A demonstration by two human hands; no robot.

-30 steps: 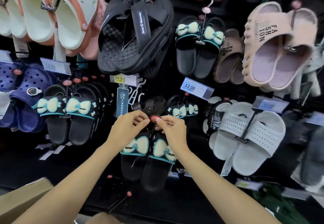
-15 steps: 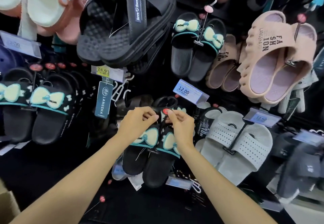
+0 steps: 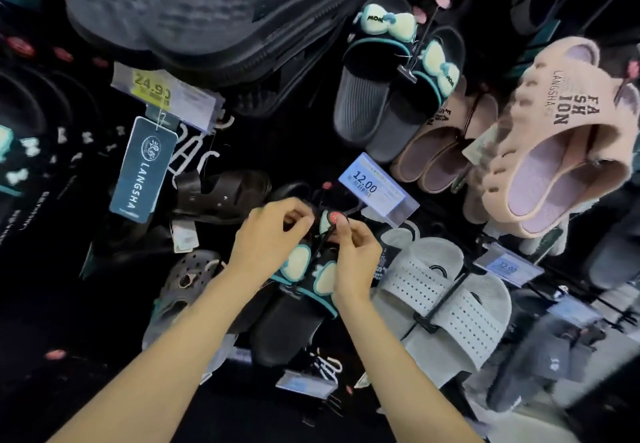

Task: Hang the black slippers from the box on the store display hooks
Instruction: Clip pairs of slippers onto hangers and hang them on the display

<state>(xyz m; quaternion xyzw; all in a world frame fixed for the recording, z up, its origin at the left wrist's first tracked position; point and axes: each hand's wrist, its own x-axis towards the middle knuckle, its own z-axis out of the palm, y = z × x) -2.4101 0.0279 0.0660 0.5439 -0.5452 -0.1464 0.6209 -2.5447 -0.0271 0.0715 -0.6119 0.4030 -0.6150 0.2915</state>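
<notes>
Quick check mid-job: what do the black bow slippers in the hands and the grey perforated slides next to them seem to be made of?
Black bow slippers: likely soft moulded foam or rubber, matte; the pale bows look like smooth rubbery plastic. Grey perforated slides: probably moulded foam too, matte, with punched holes across the straps. Neither material is certain from the look alone.

a yellow price label (image 3: pixel 152 86) reads 24.90, and the hang tag (image 3: pixel 143 169) below says langsha. a blue price label (image 3: pixel 372 184) reads 12.00; the pink slipper (image 3: pixel 568 106) says fashion langsha.
</notes>
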